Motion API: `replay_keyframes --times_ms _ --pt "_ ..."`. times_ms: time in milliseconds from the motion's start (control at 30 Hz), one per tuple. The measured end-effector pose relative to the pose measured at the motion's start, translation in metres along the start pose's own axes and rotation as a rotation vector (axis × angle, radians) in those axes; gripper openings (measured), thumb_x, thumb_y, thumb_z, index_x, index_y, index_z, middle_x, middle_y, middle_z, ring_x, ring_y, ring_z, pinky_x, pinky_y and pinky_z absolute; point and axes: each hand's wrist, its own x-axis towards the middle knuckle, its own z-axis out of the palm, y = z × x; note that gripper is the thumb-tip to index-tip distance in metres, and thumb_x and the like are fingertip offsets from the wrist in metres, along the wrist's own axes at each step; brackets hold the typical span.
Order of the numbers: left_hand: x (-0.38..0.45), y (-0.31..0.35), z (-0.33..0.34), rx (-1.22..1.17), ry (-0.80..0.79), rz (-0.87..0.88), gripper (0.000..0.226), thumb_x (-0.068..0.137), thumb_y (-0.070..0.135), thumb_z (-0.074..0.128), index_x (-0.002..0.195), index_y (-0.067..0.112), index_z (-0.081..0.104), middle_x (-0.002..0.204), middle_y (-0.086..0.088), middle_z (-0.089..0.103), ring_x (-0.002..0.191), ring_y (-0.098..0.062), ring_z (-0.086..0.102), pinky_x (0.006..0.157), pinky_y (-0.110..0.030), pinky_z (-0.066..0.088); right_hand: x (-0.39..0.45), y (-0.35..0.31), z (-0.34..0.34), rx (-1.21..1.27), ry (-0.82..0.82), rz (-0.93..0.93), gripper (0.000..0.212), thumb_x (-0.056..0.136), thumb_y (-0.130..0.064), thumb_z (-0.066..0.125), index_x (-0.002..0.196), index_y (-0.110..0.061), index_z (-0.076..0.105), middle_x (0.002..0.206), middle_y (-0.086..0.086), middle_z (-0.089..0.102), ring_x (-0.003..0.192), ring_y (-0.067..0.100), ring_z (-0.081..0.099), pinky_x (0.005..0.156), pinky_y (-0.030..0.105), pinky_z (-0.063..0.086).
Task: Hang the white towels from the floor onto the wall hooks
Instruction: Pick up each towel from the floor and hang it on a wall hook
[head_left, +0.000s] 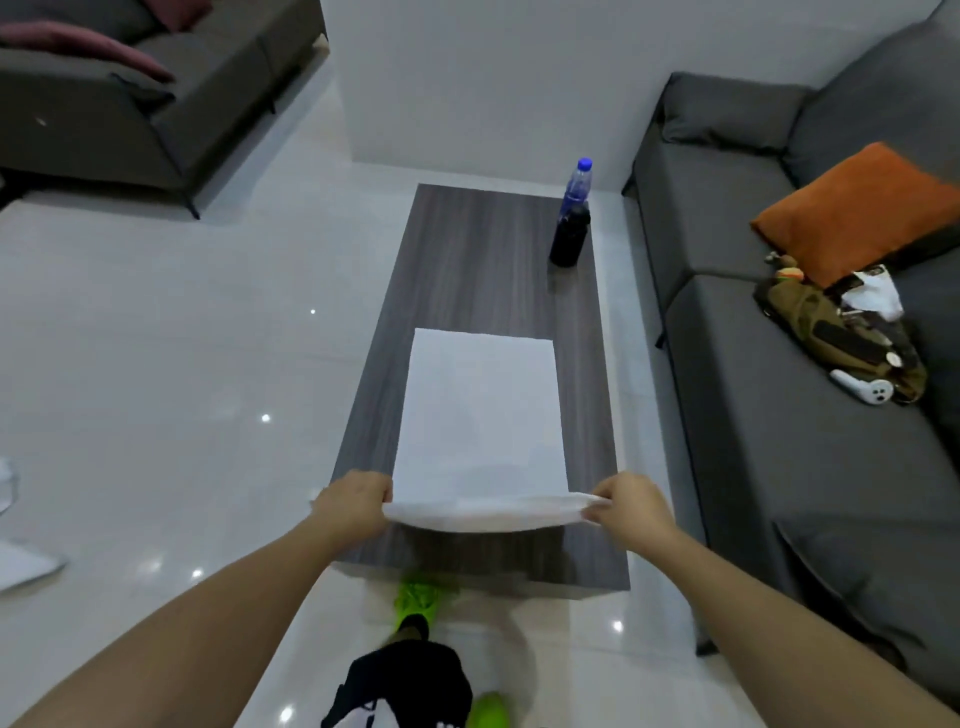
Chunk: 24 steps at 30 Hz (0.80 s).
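The left hand (358, 501) and the right hand (626, 501) are held apart, each with fingers curled tight around one near corner of a white towel (480, 410). Between the two hands the towel's near edge is lifted and sags slightly; beyond the hands the rest of it lies flat on a dark wood-grain table (467, 260). Farther ahead of the right hand, at the table's far end, stand a clear bottle with a blue cap (577, 182) and, touching its front, a dark bottle (570, 236); their contents cannot be made out. Well to the left of the left hand, white cloth (23, 564) lies on the glossy floor (156, 364).
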Motion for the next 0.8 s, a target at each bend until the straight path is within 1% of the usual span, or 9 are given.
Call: replay_keyframes --times_ms 67,167,233,400,467,533,600,700,800 --pt "0.01 -0.002 -0.001 -0.026 0.027 -0.026 0.02 0.077 0.024 0.065 0.074 0.029 0.046 0.087 0.004 0.055 0.079 -0.018 0.056 0.063 -0.029 0.044 0.01 0.001 0.0 -0.013 -0.016 0.01 0.019 0.086 -0.031 0.071 0.07 -0.021 0.071 0.065 -0.004 0.065 0.063 0.011 0.063 0.058 0.024 0.053" --pt "0.036 -0.007 -0.011 -0.056 0.05 -0.023 0.016 0.08 0.025 0.065 0.078 0.029 0.05 0.084 0.006 0.051 0.079 -0.017 0.052 0.063 -0.03 0.042 0.034 -0.005 -0.004 -0.011 -0.029 0.02 0.026 0.09 -0.029 0.066 0.065 -0.023 0.066 0.062 -0.005 0.062 0.061 0.01 0.059 0.055 0.025 0.049" --pt "0.063 -0.009 -0.023 -0.073 0.04 -0.025 0.017 0.081 0.028 0.067 0.079 0.03 0.05 0.08 0.009 0.048 0.078 -0.016 0.05 0.06 -0.029 0.038 0.054 -0.013 -0.01 0.024 -0.019 0.039 0.03 0.089 -0.028 0.067 0.061 -0.025 0.059 0.061 -0.006 0.058 0.059 0.009 0.056 0.051 0.023 0.042" --pt "0.147 -0.01 -0.063 -0.132 0.077 -0.055 0.024 0.081 0.034 0.071 0.071 0.029 0.049 0.081 0.005 0.057 0.079 -0.019 0.056 0.061 -0.028 0.038 0.129 -0.035 -0.032 0.121 0.031 0.124 0.03 0.087 -0.03 0.071 0.062 -0.017 0.059 0.061 0.0 0.058 0.059 0.016 0.056 0.049 0.026 0.038" --pt "0.187 -0.007 -0.082 -0.169 0.101 -0.055 0.027 0.081 0.033 0.071 0.068 0.028 0.048 0.08 0.003 0.058 0.081 -0.022 0.058 0.061 -0.029 0.037 0.166 -0.045 -0.045 0.157 0.056 0.159 0.03 0.087 -0.029 0.071 0.064 -0.013 0.06 0.062 0.003 0.058 0.06 0.018 0.056 0.05 0.028 0.041" --pt "0.226 -0.001 -0.102 -0.196 0.152 -0.041 0.018 0.084 0.029 0.069 0.073 0.028 0.054 0.083 0.0 0.061 0.083 -0.025 0.059 0.064 -0.03 0.038 0.202 -0.058 -0.059 0.195 0.103 0.179 0.022 0.088 -0.026 0.069 0.075 -0.009 0.067 0.07 0.007 0.063 0.07 0.024 0.063 0.061 0.037 0.054" --pt "0.262 0.005 -0.118 -0.226 0.248 -0.016 0.003 0.087 0.019 0.063 0.09 0.02 0.064 0.093 -0.004 0.064 0.086 -0.025 0.059 0.068 -0.03 0.04 0.234 -0.069 -0.071 0.237 0.193 0.219 0.018 0.09 -0.024 0.066 0.096 -0.009 0.072 0.088 0.01 0.07 0.086 0.031 0.066 0.078 0.043 0.057" --pt "0.3 0.012 -0.129 -0.277 0.352 0.011 0.026 0.089 0.015 0.061 0.115 0.013 0.063 0.114 -0.008 0.062 0.098 -0.029 0.059 0.077 -0.033 0.043 0.262 -0.08 -0.074 0.296 0.288 0.316 0.038 0.091 -0.025 0.063 0.126 -0.012 0.063 0.116 0.012 0.068 0.104 0.034 0.064 0.088 0.045 0.054" --pt "0.317 0.01 -0.112 -0.306 0.284 -0.002 0.028 0.091 0.018 0.061 0.118 0.016 0.061 0.121 -0.009 0.059 0.101 -0.029 0.058 0.077 -0.034 0.043 0.27 -0.076 -0.053 0.324 0.239 0.365 0.038 0.09 -0.024 0.06 0.126 -0.011 0.062 0.119 0.012 0.067 0.104 0.034 0.063 0.087 0.044 0.054"
